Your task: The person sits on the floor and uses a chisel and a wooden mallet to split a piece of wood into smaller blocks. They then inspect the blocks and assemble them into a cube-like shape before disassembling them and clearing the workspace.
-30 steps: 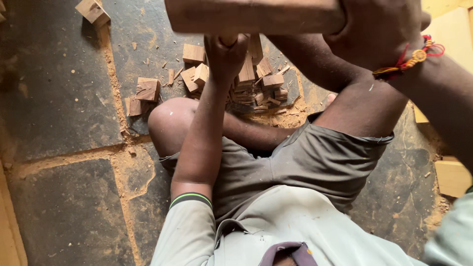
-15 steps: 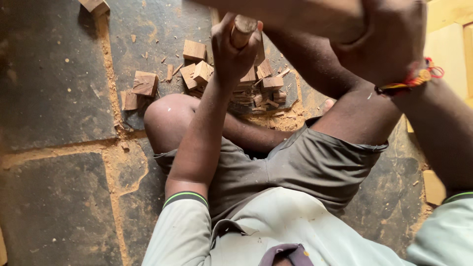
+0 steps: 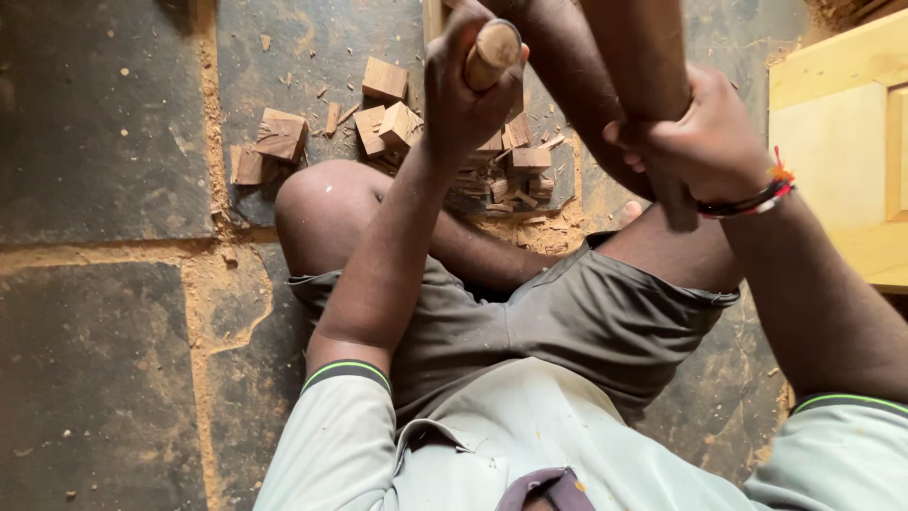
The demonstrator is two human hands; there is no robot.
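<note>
I sit on a stone floor with my knees bent. My left hand (image 3: 454, 104) is wrapped around a round wooden tool handle (image 3: 492, 52) that points up at me; its lower end is hidden behind the hand. My right hand (image 3: 695, 142), with a red and black bracelet on the wrist, grips a thick dark wooden club (image 3: 638, 66) that runs from the top edge down past the fist. Below my left hand lies a pile of small wood offcuts and chips (image 3: 520, 175).
Loose wooden blocks (image 3: 383, 78) (image 3: 282, 134) lie on the dark stone slabs (image 3: 104, 114) to the left, with sawdust in the joints. A pale yellow wooden panel (image 3: 832, 142) stands at the right edge. My left knee (image 3: 322, 203) rises in the middle.
The club lay crosswise at the top of the view; it now stands nearly upright in my right hand. My left hand stays on the round handle.
</note>
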